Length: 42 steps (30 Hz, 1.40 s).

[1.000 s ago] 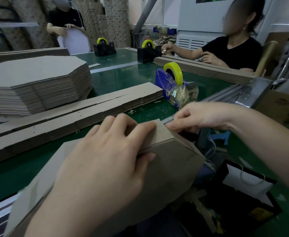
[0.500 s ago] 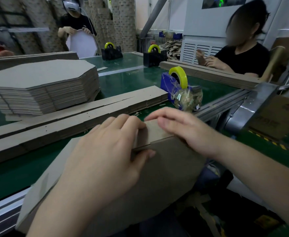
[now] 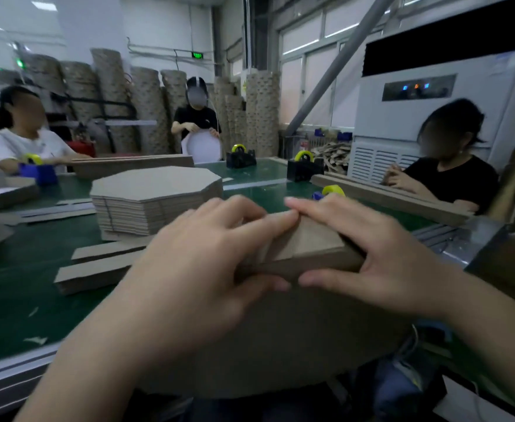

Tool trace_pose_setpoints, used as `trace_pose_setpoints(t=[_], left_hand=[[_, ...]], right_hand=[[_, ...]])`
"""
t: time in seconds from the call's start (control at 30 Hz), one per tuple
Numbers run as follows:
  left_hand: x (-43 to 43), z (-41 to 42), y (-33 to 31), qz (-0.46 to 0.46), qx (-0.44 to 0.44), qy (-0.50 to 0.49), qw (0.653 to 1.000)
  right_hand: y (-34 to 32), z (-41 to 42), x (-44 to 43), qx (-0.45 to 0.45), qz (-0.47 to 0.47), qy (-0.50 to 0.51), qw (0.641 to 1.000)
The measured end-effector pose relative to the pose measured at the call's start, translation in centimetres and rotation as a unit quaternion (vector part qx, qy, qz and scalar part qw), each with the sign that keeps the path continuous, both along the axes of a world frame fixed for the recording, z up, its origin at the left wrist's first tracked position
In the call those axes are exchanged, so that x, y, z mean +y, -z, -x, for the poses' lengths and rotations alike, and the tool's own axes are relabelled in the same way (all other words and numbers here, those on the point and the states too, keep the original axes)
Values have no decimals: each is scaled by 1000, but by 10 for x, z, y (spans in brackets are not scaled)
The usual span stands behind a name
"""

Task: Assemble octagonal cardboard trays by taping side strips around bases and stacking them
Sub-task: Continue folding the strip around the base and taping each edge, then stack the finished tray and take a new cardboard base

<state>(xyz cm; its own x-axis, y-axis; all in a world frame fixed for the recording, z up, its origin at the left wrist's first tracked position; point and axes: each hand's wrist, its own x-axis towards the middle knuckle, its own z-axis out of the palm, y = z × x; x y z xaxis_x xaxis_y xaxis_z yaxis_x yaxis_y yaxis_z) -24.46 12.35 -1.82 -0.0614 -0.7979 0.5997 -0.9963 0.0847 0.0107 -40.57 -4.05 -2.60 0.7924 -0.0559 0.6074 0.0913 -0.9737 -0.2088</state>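
Observation:
A brown cardboard tray (image 3: 308,336) stands tilted on its edge at the near side of the green table, its base facing me. My left hand (image 3: 201,263) grips its upper rim, fingers over the side strip (image 3: 311,242) and thumb on the base. My right hand (image 3: 381,254) grips the same rim from the right, fingers on the strip, thumb below. The fingertips of both hands meet at the top. A stack of octagonal bases (image 3: 155,199) lies behind. Long side strips (image 3: 97,269) lie left of my hands. My tape dispenser (image 3: 330,191) shows just behind my right fingers.
Three other people sit or stand around the green table (image 3: 21,300). Two black tape dispensers (image 3: 241,158) with yellow rolls stand at the far side. More strips (image 3: 396,196) lie at the right. A metal rail (image 3: 6,379) edges the table near me.
My right hand slid from the tray's far corner onto the top rim, meeting my left fingertips. The view lifted, so the room and more people show.

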Motion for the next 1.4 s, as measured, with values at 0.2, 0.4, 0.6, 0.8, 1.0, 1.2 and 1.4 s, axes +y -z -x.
trace_pose_setpoints(t=[0.2, 0.4, 0.6, 0.8, 1.0, 1.2, 1.4], left_hand=[[31, 19, -73, 111, -35, 22, 993], [24, 1, -101, 207, -120, 41, 970], [-38, -59, -93, 288, -175, -10, 942], [-132, -136, -57, 302, -150, -124, 933], [-235, -215, -16, 286, -152, -149, 934], [-325, -272, 33, 124, -68, -197, 970], [-381, -293, 74, -62, -79, -232, 967]], right_hand=[[-94, 23, 35, -63, 120, 15, 991], [-135, 14, 42, -139, 259, 60, 954], [-131, -43, 3, -182, 424, 135, 877], [-109, -129, -80, -110, 488, 154, 852], [-61, -215, -180, -86, 486, 172, 852], [0, -286, -276, -27, 457, 261, 850], [64, -315, -323, 64, 327, 358, 872]])
